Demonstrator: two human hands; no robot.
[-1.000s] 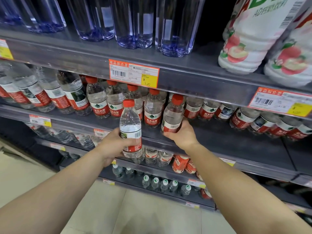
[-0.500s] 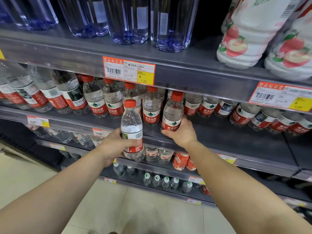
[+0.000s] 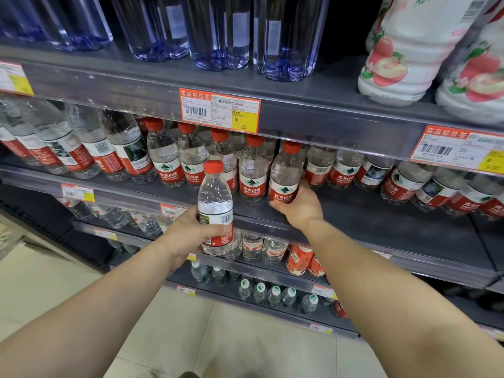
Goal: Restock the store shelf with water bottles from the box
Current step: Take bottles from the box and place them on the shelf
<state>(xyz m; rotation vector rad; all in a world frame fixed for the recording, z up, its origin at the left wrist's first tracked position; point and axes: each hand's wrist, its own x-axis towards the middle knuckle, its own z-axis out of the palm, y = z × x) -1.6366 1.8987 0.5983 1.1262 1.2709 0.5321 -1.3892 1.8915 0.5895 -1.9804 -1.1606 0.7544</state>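
Note:
My left hand (image 3: 188, 236) grips a small red-capped water bottle (image 3: 215, 203) upright in front of the middle shelf's (image 3: 381, 227) edge. My right hand (image 3: 297, 205) reaches onto that shelf and holds the base of a second red-capped bottle (image 3: 285, 173), which stands at the right end of a row of matching bottles (image 3: 191, 159). The box is not in view.
Bigger red-labelled water bottles (image 3: 81, 148) fill the shelf's left, and more lie tilted at the right (image 3: 409, 181). Tall blue bottles (image 3: 218, 31) and peach drink bottles (image 3: 403, 50) stand above. Lower shelves hold small bottles (image 3: 272, 294). Tiled floor (image 3: 68, 282) lies below.
My right hand has pushed its bottle further back onto the shelf into line with the row. My left hand has kept its bottle roughly in place.

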